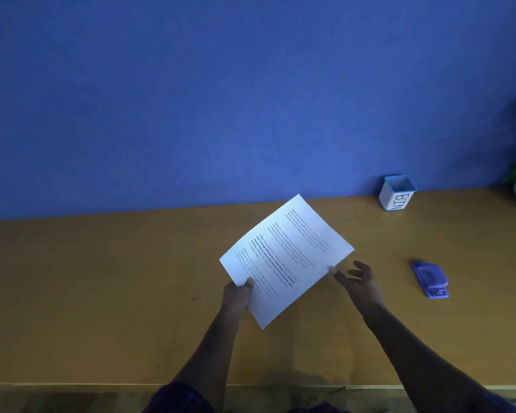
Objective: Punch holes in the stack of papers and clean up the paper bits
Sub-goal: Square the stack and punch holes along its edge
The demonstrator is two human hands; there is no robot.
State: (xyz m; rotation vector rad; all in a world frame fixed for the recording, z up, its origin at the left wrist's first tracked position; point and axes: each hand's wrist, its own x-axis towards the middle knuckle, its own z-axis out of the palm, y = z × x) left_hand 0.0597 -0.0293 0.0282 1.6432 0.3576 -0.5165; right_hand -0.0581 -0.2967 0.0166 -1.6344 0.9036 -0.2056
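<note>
Both forearms are bare from wrist to past the elbow, with no watch, ring or band visible on the left hand [236, 295] or the right hand [358, 282]. Dark, purplish cloth [176, 397], a sleeve or lap, shows at the bottom edge, too dim to identify.
</note>
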